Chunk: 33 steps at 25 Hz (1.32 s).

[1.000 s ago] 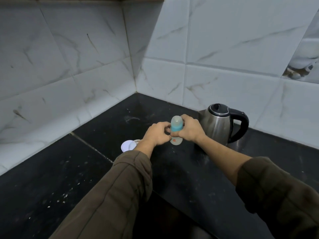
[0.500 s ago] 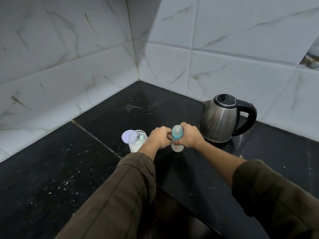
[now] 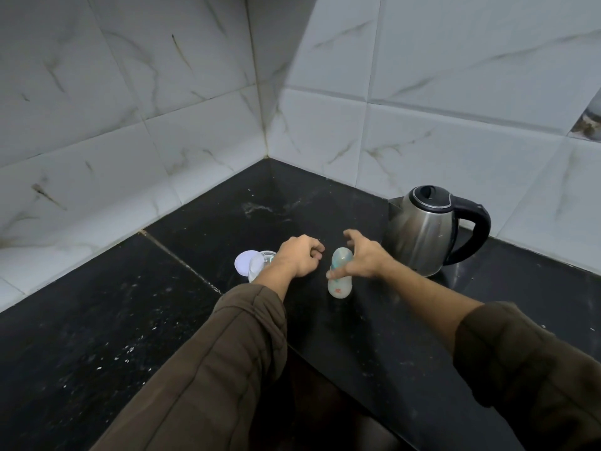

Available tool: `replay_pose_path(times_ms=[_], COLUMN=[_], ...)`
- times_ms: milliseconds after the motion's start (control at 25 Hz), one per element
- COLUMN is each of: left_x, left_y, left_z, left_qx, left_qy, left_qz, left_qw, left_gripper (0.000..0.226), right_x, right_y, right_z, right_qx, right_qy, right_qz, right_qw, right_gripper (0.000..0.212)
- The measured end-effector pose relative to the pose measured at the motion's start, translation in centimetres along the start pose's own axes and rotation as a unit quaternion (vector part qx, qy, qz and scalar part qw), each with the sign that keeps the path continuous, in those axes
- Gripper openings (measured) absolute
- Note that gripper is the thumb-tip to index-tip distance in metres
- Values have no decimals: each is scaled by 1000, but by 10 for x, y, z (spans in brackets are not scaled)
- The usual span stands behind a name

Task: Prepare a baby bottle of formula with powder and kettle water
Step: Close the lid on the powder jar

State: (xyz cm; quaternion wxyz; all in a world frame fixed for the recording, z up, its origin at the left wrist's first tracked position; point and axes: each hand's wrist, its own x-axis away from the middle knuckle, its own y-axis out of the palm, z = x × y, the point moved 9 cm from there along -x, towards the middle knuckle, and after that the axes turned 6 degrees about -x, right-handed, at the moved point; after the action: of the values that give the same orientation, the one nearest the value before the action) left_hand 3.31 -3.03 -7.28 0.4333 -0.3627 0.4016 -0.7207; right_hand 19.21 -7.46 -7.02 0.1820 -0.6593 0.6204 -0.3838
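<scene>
**pan_rattler:** ok so your baby bottle [image 3: 340,287] is standing upright on the black surface [image 3: 97,320], pretty much dead centre of the frame, just below the middle. The teal cap is on, and the cloudy body has a little red print low down. Your right hand [image 3: 366,260] is right at it with the fingers spread wide, not wrapped around anything. One digit crosses in front of the bottle's middle, and I honestly can't tell if it's touching or just hovering.

**tile_corner_guy:** agreed on that. Your left hand [image 3: 299,258] sits just left of the bottle with a clear gap between them. Its fingers are curled in toward the palm and there's nothing in it. So your hands are apart, one on each side of the bottle.

**pan_rattler:** the steel kettle [image 3: 422,236] with the black handle is centre right, close behind your right hand, lid down, against the tiled wall [image 3: 162,92].

**tile_corner_guy:** also, peeking out left of your left wrist there's a small clear jar [image 3: 260,265], open on top. Its white lid [image 3: 242,262] lies flat just beside it. Can't make out how much is in the jar since your wrist covers part of it. Brown sleeves [image 3: 211,369] fill the bottom of the frame.
</scene>
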Motion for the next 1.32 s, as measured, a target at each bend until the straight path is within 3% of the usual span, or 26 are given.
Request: replay_pose_path(times_ms=[80, 200, 280, 360, 680, 960, 1080, 1200, 1320], left_x=[2, 15, 26, 38, 54, 35, 29, 26, 23], left_y=[-34, -88, -115, -131, -123, -105, -104, -100, -95], left_z=[-11, -46, -76, -106, -222, -269, -275, -277, -268], left_qx=[-4, 7, 8, 2, 11, 8, 10, 5, -4], left_qy=[-9, -53, -89, -122, -194, -203, -202, -197, -190], left_qz=[64, 156, 193, 216, 168, 119, 114, 108, 88], left_qw=[998, 986, 977, 969, 966, 972, 973, 974, 978], left_gripper=[35, 35, 35, 34, 37, 40, 39, 38, 39], right_x=[1, -2, -16, -36, -98, -128, -135, -141, -143], right_y=[-27, -47, -30, 1, 124, 188, 205, 204, 177], right_z=[-26, -85, -130, -163, -199, -192, -186, -188, -201], right_qx=[-15, -15, 8, 30, 155, 313, 351, 332, 233], right_qy=[-32, -92, -114, -117, -90, -71, -55, -58, -80], right_qz=[75, 158, 130, 73, -60, -152, -172, -162, -118], right_qw=[997, 983, 985, 990, 982, 935, 919, 927, 962], right_gripper=[112, 74, 51, 43, 53, 72, 70, 67, 86])
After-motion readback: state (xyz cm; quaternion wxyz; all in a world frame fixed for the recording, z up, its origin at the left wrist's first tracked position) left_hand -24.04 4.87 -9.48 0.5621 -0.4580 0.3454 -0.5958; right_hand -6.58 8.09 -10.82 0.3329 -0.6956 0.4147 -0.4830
